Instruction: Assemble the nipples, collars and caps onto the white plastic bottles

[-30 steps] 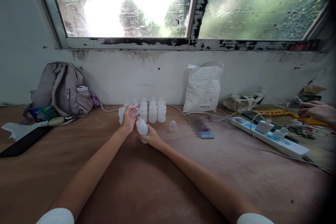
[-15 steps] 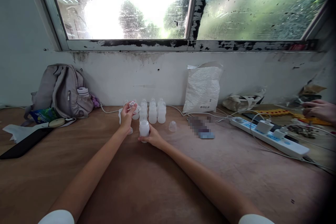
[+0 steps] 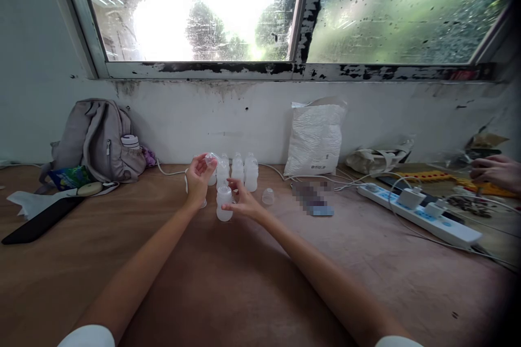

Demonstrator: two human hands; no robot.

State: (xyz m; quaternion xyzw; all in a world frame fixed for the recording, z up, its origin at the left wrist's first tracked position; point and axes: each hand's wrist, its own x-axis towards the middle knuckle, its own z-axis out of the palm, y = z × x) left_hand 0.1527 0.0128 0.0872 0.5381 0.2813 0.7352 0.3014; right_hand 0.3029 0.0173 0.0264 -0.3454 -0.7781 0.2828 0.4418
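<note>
A translucent white baby bottle (image 3: 224,211) stands upright and uncapped on the brown table. Beside it is my right hand (image 3: 243,200), fingers spread, the thumb overlapping the bottle's side; I cannot tell if it touches. My left hand (image 3: 197,176) pinches a clear plastic bottle cap (image 3: 211,159) above and left of that bottle. Behind stand several capped baby bottles (image 3: 251,173) in rows, the left ones partly hidden by my hands. A clear dome cap (image 3: 268,196) rests on the table to the right.
A grey backpack (image 3: 95,141) and a black flat case (image 3: 40,221) lie on the left. A white plastic parcel bag (image 3: 314,138) leans on the wall. Rightward are a blurred phone (image 3: 321,210), a power strip (image 3: 423,217) with cables, and another person's hand (image 3: 496,169).
My right hand has loosened from the bottle, its fingers rising and spreading. My left hand has moved slightly right and turned with the clear cap.
</note>
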